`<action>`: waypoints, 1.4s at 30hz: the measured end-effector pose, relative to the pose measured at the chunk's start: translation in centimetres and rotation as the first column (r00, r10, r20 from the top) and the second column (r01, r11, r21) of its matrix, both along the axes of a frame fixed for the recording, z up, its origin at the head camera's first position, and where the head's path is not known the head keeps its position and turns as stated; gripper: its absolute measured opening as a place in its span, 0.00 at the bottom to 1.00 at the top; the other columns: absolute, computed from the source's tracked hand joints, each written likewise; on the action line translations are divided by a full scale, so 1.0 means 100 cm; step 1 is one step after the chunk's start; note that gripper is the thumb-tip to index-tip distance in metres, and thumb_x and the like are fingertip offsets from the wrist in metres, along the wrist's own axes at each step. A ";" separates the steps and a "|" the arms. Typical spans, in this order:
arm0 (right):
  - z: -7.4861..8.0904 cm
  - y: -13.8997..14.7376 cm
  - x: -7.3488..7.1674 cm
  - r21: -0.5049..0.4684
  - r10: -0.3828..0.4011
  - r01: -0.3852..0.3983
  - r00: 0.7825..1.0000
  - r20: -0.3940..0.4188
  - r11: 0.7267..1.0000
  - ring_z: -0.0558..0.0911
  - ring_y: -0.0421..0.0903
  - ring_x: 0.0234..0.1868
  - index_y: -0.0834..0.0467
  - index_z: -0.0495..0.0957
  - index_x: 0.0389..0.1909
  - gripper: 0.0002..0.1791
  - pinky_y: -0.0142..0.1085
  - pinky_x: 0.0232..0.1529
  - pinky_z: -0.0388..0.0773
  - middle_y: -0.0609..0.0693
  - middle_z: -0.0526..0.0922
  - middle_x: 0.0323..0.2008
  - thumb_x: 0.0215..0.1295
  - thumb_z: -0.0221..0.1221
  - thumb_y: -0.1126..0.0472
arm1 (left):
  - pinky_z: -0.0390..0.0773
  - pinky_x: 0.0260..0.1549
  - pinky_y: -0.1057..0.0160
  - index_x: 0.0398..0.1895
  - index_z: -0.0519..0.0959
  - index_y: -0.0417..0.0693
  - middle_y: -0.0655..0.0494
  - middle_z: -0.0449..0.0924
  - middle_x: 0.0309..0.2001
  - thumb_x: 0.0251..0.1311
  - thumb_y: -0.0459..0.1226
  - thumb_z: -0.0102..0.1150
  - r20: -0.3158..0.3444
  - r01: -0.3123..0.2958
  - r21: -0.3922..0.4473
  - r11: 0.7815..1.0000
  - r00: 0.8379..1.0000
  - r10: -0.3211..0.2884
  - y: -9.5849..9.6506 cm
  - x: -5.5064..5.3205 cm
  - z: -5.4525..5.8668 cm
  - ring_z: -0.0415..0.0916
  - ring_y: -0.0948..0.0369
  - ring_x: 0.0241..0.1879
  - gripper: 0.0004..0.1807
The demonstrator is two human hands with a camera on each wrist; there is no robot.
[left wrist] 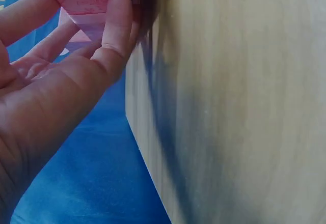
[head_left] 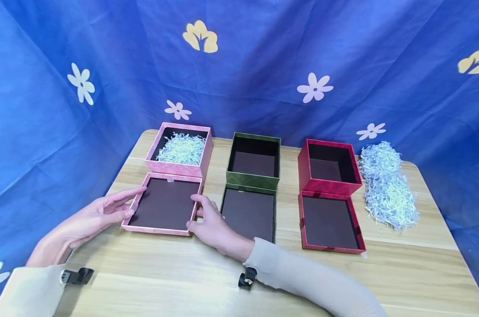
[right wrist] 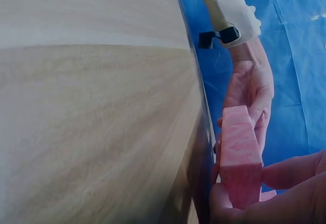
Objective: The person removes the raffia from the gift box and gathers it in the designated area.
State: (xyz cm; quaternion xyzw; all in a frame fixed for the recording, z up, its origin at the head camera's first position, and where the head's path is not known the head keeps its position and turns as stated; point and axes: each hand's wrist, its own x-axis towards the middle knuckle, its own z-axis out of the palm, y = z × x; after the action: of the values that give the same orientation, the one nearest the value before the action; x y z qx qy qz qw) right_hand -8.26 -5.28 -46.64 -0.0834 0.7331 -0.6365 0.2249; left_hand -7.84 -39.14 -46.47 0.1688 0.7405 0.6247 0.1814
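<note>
Both hands hold a pink box lid (head_left: 164,204), its dark inside facing up, in front of a matching pink box (head_left: 173,168) filled with pale blue shredded paper (head_left: 182,149). My left hand (head_left: 98,218) pinches the lid's left rim, thumb toward the near side. At the right rim my right hand (head_left: 213,224) grips with thumb and fingers. In the right wrist view the lid's pink side wall (right wrist: 240,155) shows between the two hands. Whether the lid touches the tabletop I cannot tell.
A green box (head_left: 253,179) stands mid-table with its upturned lid (head_left: 249,213) before it, partly behind my right hand. Farther right are a red box (head_left: 330,186), its lid (head_left: 330,222) and two heaps of shredded paper (head_left: 390,198). A blue curtain (head_left: 255,66) hangs behind the wooden table (head_left: 414,273).
</note>
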 end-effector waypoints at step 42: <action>0.048 0.002 -0.034 -0.073 -0.079 0.071 0.991 -0.111 0.995 0.69 0.53 0.77 0.54 0.67 0.79 0.38 0.51 0.74 0.70 0.52 0.64 0.77 0.70 0.67 0.61 | 0.75 0.51 0.77 0.90 0.36 0.42 0.28 0.54 0.81 0.79 0.33 0.63 -0.074 -0.242 -0.286 0.927 0.970 0.231 0.027 -0.029 0.035 0.68 0.46 0.70 0.52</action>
State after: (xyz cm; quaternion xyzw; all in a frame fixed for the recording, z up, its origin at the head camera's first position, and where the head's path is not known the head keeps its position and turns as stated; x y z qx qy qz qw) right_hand -11.68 -5.04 -41.82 -0.0994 0.7249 -0.6636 0.1556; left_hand -10.75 -36.47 -43.00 0.0618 0.8432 0.5219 0.1133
